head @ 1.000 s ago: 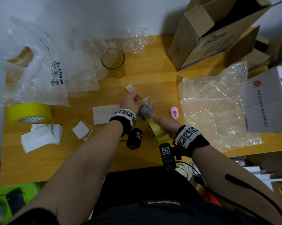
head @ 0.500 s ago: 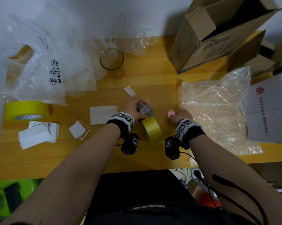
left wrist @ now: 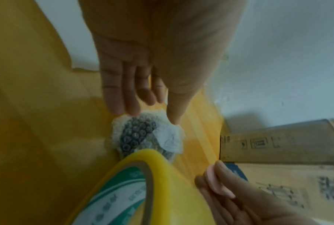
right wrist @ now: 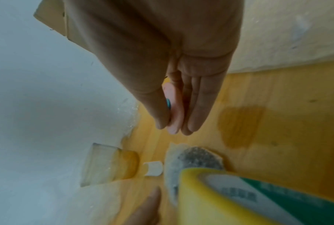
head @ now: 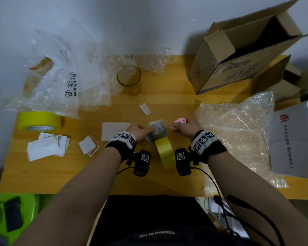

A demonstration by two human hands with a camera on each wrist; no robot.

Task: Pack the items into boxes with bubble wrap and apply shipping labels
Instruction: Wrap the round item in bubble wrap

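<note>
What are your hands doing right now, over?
Left hand pinching small bubble-wrapped dark bundle on wooden table. Right hand gripping pink oval cutter. Yellow tape roll standing against bundle. Nothing blocking.

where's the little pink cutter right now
Head view, centre-right: the pink cutter is pinched in the right hand, just right of the bubble-wrapped item.
</note>
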